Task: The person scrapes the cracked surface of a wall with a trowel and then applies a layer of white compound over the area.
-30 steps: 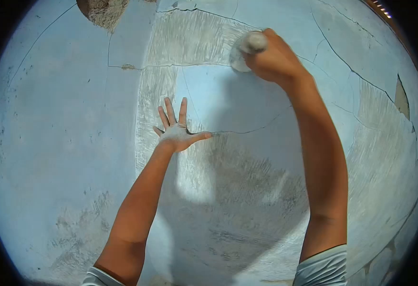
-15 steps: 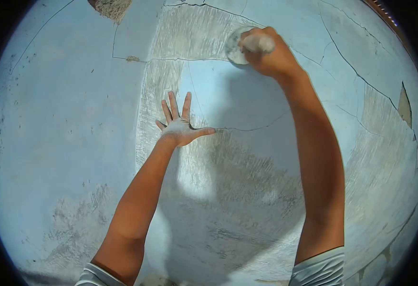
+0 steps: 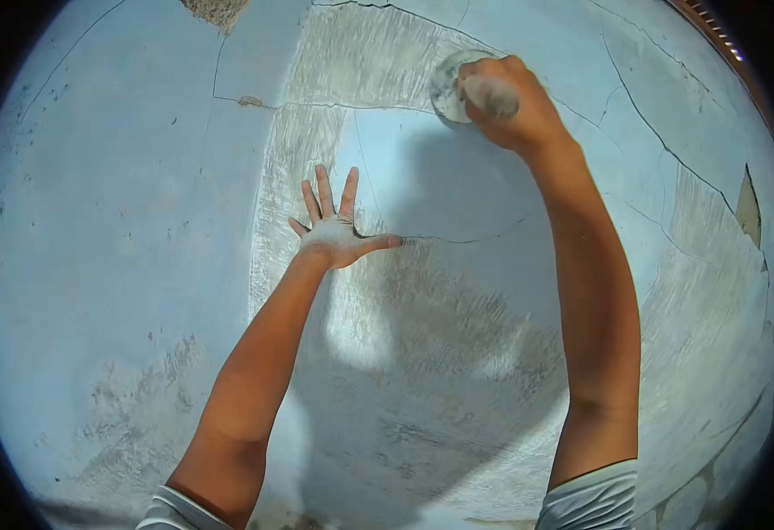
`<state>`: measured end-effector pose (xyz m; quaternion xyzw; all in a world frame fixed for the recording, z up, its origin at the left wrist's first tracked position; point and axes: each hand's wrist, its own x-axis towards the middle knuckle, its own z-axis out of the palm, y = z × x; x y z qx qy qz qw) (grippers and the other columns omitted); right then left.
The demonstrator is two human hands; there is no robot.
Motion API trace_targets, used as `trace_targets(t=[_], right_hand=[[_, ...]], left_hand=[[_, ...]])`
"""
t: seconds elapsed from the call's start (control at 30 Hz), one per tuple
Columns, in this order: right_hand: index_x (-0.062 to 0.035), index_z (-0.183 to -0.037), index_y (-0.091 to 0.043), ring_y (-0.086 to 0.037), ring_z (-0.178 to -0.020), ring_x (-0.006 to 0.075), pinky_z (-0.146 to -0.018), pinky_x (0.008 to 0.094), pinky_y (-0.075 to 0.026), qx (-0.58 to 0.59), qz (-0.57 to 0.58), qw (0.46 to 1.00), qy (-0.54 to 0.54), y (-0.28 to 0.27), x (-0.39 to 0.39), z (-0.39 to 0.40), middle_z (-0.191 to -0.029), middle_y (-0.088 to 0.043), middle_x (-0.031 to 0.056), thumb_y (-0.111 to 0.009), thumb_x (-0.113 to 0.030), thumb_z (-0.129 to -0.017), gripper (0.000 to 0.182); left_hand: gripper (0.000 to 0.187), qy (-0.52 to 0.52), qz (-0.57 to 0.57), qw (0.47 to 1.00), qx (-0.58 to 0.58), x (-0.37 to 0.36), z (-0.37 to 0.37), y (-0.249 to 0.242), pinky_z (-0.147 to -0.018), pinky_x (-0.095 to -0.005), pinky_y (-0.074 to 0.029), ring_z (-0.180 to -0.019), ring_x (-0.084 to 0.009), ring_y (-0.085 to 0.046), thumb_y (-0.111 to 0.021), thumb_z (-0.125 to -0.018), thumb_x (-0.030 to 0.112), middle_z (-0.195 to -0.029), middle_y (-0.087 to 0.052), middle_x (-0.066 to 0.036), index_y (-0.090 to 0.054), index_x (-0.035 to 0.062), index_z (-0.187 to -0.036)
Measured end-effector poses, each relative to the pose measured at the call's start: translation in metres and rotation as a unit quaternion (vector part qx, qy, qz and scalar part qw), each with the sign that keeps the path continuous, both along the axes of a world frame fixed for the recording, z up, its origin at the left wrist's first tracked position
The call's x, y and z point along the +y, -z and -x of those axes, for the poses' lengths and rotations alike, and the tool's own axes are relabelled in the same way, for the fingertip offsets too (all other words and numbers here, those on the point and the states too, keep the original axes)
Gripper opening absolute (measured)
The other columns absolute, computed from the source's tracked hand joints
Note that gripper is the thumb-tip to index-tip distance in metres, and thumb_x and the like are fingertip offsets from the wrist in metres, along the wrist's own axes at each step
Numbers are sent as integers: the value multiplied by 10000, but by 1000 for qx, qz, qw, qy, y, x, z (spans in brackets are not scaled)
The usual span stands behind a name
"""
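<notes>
My left hand (image 3: 334, 240) is pressed flat on the cracked blue wall (image 3: 140, 212), fingers spread, with whitish dust on its back. Up and to the right, my right hand (image 3: 528, 110) grips the stubby, dusty handle of a tool with a round grey disc (image 3: 447, 87). The disc lies against the wall at the right end of a roughened strip (image 3: 360, 57), just below a long crack. My fingers partly cover the tool, so its exact kind cannot be made out.
A patch of broken plaster (image 3: 217, 11) shows at the top left, and a chipped hole (image 3: 747, 208) at the right. Roughened grey areas (image 3: 440, 318) and thin cracks spread over the wall. My arms' shadow falls across its middle.
My right hand and the round tool have shifted slightly right and down along the wall. My left hand remains spread at about the same spot.
</notes>
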<state>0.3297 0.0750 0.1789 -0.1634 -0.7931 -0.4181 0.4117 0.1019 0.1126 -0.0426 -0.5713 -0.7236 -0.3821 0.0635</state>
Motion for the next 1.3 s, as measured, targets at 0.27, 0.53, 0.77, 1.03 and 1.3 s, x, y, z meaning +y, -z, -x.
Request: trace_targets(t=[0.27,0.53,0.77,1.03,1.3], right_hand=[[-39,-869,-723,-669,-717,233,-683,388,-546,44,54,988,-134,-8,32,-6,-776,-718,137,-630,-146,-916,149],[-55,-869,-770,-732,-900,439,-792,494,-600,49,97,993,-46,12,4,-12,-932,-760,230,-684,-149,-848,129],[-22,-825,-704,-676,-708,416,-649,436,-559,40,-12,990,-131,30,-1,-16,-787,-703,212,-712,40,-780,77],[2,-791,-686,-692,-726,431,-653,453,-568,14,40,996,-85,20,7,-10,-795,-712,219,-697,-10,-781,19],[-2,-843,-740,-718,-764,403,-683,453,-584,6,26,999,-44,21,0,-8,-809,-724,230,-698,-69,-798,90]], left_hand=[[1607,-6,32,999,-3,-7,-4,-4,-1160,-842,26,-1543,-458,372,-763,-584,949,-1678,431,-180,267,350,-1662],[1606,5,6,1000,-4,-4,-2,2,-1139,-854,59,-1547,-457,367,-743,-552,981,-1686,410,-197,168,324,-1700],[1621,-14,43,999,5,-8,-3,-4,-1165,-839,-1,-1544,-451,373,-752,-573,964,-1678,428,-186,258,326,-1668],[1585,-11,30,999,1,-7,-1,-5,-1160,-838,28,-1541,-448,381,-760,-602,943,-1675,433,-186,250,348,-1669],[1595,-12,32,999,1,-9,-4,-7,-1171,-832,13,-1544,-463,366,-749,-601,952,-1683,418,-189,266,333,-1664]])
